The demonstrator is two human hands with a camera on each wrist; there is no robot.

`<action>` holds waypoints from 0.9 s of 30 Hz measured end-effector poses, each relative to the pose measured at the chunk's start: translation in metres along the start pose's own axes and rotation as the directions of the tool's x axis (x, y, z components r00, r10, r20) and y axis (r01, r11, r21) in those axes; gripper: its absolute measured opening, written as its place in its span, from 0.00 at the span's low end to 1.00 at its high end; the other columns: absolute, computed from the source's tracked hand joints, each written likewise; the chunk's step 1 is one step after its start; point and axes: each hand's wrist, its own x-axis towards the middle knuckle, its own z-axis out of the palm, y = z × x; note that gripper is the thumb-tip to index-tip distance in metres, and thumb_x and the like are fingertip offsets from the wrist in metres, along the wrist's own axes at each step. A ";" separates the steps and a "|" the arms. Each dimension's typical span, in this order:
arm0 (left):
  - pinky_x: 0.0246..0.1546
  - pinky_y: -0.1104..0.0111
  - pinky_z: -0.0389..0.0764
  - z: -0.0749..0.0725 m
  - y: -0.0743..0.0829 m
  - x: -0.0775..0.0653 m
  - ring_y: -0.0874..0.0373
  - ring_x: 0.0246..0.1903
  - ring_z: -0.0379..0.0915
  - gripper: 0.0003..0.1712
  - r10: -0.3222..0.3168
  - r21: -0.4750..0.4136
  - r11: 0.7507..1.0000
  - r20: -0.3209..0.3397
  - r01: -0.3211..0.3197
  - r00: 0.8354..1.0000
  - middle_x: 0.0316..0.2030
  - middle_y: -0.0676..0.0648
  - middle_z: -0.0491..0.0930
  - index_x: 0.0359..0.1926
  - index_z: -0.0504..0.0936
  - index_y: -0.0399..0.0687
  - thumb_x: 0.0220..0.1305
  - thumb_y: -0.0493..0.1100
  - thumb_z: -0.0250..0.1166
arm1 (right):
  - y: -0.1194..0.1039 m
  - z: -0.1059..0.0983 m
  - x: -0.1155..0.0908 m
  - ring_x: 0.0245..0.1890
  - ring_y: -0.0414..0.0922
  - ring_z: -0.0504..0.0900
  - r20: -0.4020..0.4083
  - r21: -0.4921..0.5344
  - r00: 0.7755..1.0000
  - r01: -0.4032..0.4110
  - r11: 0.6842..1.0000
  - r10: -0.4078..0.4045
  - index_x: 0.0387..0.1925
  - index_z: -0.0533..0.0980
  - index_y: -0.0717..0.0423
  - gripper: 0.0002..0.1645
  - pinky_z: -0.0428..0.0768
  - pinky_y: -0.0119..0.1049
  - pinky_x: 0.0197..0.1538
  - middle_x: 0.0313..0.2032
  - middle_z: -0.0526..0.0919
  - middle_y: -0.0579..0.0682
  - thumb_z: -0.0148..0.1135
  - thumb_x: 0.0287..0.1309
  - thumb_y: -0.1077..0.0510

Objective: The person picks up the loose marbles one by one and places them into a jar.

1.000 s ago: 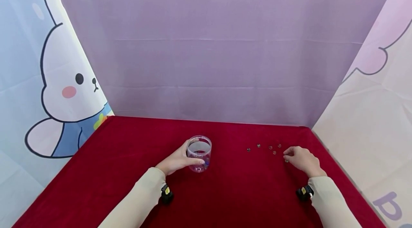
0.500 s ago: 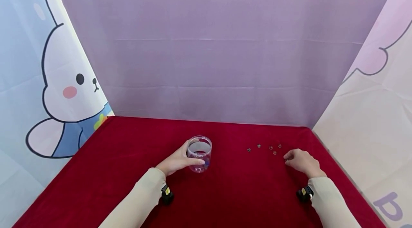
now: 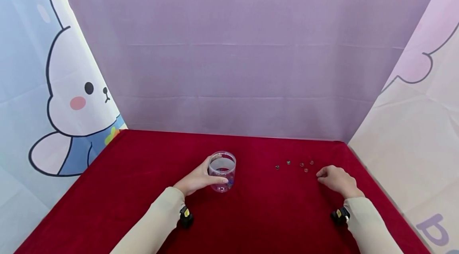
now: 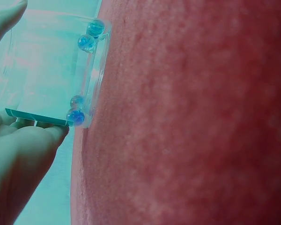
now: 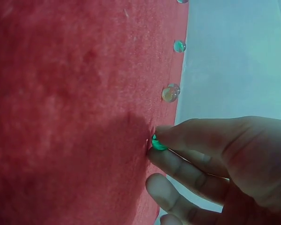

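Note:
My left hand [image 3: 196,179] grips a clear plastic jar [image 3: 222,162] that stands upright and open-topped on the red cloth. Inside it, several glass marbles [image 4: 86,42] with blue in them lie at the bottom in the left wrist view. Over at the right, my right hand [image 3: 337,181] is down at the cloth. Its thumb and a finger pinch a green glass marble [image 5: 159,143], seen in the right wrist view and hidden by the hand in the head view. Just left of that hand, several loose marbles [image 3: 306,170] lie scattered on the cloth.
A red cloth [image 3: 265,214] covers the table. Behind it hangs a purple curtain [image 3: 229,67]. Printed cloth panels close in both sides, one with a rabbit drawing [image 3: 82,90] at the left. Each wrist wears a small black camera [image 3: 185,217].
My right hand has lowered slightly, its fingers closing over the green marble, which was visible at the fingertips before. The left hand and the jar stay put.

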 end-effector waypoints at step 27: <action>0.61 0.51 0.72 0.002 0.001 0.001 0.50 0.63 0.64 0.50 0.011 -0.013 1.000 0.006 -0.011 1.000 0.64 0.46 0.68 0.74 0.55 0.57 0.58 0.47 0.76 | -0.038 -0.015 -0.007 0.46 0.56 0.82 -0.136 -0.002 0.978 0.162 0.987 -0.161 0.50 0.83 0.55 0.15 0.78 0.58 0.38 0.45 0.85 0.54 0.64 0.64 0.57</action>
